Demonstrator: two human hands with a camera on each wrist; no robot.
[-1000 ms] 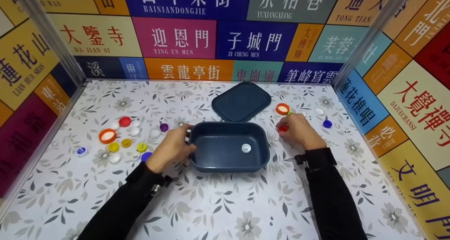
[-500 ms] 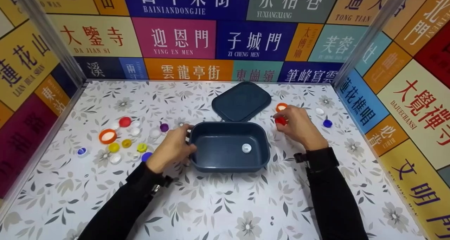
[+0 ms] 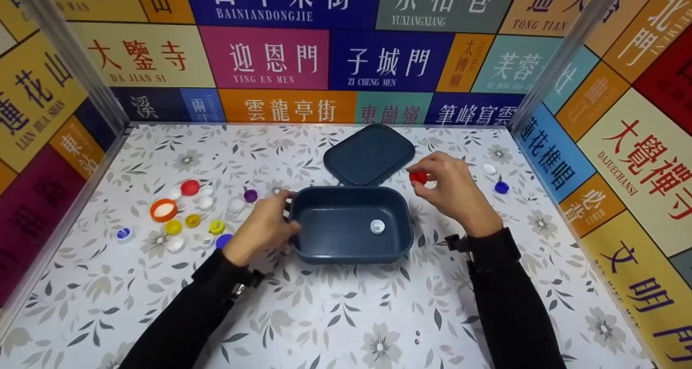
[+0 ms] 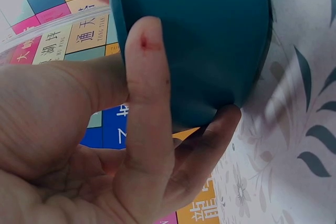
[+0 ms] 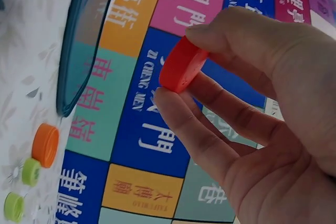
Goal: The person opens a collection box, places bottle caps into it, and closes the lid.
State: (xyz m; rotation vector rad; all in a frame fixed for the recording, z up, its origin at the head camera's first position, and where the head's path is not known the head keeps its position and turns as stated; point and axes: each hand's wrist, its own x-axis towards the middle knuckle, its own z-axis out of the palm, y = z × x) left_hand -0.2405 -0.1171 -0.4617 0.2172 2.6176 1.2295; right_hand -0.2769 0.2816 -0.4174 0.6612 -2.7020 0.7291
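Note:
My right hand (image 3: pixel 451 188) pinches a red bottle cap (image 3: pixel 418 178) between thumb and fingertips, raised to the right of the dark blue box (image 3: pixel 351 254). The right wrist view shows the red cap (image 5: pixel 182 65) gripped at its rim. My left hand (image 3: pixel 266 223) grips the left wall of the box, its fingers (image 4: pixel 147 72) lying along the outside in the left wrist view. Inside the box, toward the right, lies one white cap (image 3: pixel 377 227).
Behind the box lies its dark blue lid (image 3: pixel 370 155). Several loose caps, among them an orange one (image 3: pixel 163 210), are spread at left. A white cap (image 3: pixel 488 169) and a blue cap (image 3: pixel 501 187) sit at right. Green caps (image 5: pixel 30 171) show in the right wrist view. Printed walls surround the table.
My right hand has lifted the red cap off the table and carried it up and left, toward the box. My left hand has stayed on the box.

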